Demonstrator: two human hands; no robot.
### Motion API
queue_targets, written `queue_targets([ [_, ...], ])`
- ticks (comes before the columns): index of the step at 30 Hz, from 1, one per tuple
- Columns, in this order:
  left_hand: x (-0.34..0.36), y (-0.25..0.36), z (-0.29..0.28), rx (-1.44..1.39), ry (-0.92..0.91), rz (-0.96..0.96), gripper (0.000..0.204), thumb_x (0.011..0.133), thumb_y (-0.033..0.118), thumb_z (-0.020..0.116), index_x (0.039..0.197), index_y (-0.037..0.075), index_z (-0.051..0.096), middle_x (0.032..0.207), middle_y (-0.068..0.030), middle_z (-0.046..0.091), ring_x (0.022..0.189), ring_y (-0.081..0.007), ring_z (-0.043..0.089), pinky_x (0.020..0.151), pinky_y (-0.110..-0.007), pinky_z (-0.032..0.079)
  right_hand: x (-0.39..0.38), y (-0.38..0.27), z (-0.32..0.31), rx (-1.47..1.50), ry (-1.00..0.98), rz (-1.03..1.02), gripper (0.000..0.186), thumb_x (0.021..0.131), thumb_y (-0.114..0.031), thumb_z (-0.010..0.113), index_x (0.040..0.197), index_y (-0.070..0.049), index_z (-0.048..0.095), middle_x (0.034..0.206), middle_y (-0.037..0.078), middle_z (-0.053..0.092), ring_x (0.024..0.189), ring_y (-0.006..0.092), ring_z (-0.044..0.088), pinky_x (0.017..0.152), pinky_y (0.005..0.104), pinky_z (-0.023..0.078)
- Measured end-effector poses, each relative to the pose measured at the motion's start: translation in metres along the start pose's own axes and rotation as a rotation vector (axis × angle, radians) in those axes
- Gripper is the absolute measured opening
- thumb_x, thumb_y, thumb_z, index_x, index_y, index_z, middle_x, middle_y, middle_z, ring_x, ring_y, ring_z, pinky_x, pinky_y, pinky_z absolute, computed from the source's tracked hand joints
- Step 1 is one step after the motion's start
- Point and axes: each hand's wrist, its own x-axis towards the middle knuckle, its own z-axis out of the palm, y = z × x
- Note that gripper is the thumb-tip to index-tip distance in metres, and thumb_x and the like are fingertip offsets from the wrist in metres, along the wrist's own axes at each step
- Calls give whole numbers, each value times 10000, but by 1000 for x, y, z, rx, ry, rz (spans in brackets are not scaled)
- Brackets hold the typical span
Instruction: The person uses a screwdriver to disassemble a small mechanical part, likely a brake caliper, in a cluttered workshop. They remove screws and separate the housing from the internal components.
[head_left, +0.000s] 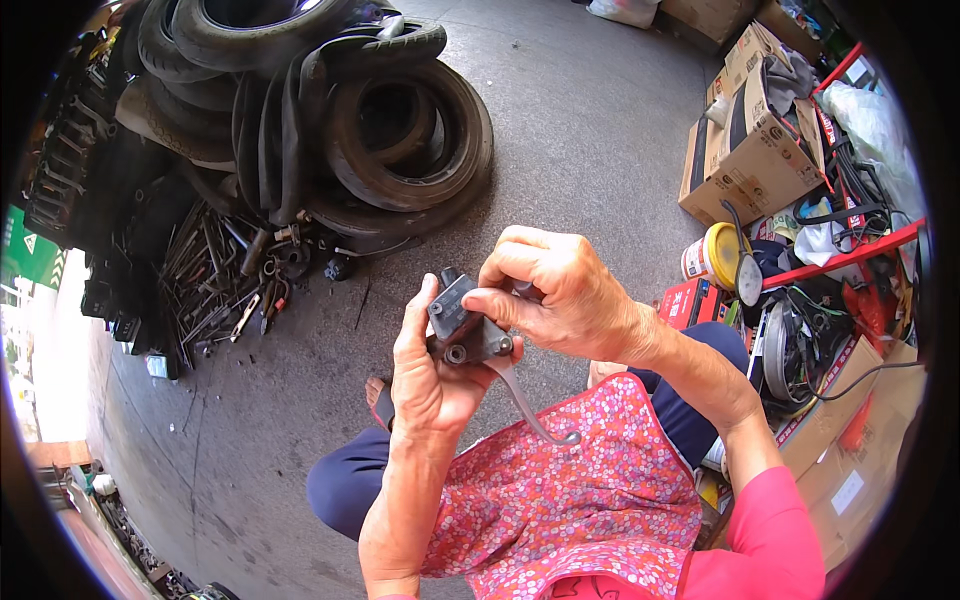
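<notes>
- Grey floor (580,130), stretching beneath and beyond the hands.
- Pile of tyres (440,185), black and stacked at the upper left, well apart from the hands; it covers much of the floor on that side.
- Heap of metal tools (220,265), lying loose just beside the tyres, pliers among them.
- Cardboard box (755,150), at the upper right, its top open and dark cloth spilling over.
- Floral apron (560,470), red-edged, across the person's lap and under the lever's far end.
- Flat cardboard (850,480), at the lower right, near the right elbow.
- Yellow-lidded tub (722,252) and red box (690,303), close together beyond the right forearm.
- Right hand (560,295), bent over the block's upper right side and hiding part of it; thumb and curled fingers pinch it there.
- Left hand (430,385), cupped under the block, thumb up along its left side, gripping it.
- Lever assembly (450,315), held between both hands above the floor, just beyond the apron; its dark block is tilted, cap side up.
- Metal lever (525,405), the assembly's long axis, slanting from the block toward the lower right.
- Rounded tip (571,438), pointing rightward over the apron.
</notes>
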Motion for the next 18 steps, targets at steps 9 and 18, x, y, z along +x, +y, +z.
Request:
queue_targets([
  [9,3,-1,0,12,51,14,334,860,459,596,917,131,626,881,-50,659,810,-197,626,700,-439,508,-3,-7,1,-140,-4,-24,132,807,-99,682,817,-10,586,747,123,554,624,298,586,532,351,463],
  [18,2,-1,-1,58,77,45,332,857,467,598,923,143,625,872,-39,660,804,-189,631,699,-428,506,-5,-9,2,-163,-21,-45,107,786,-57,675,849,-6,605,767,118,572,654,301,606,553,356,485],
])
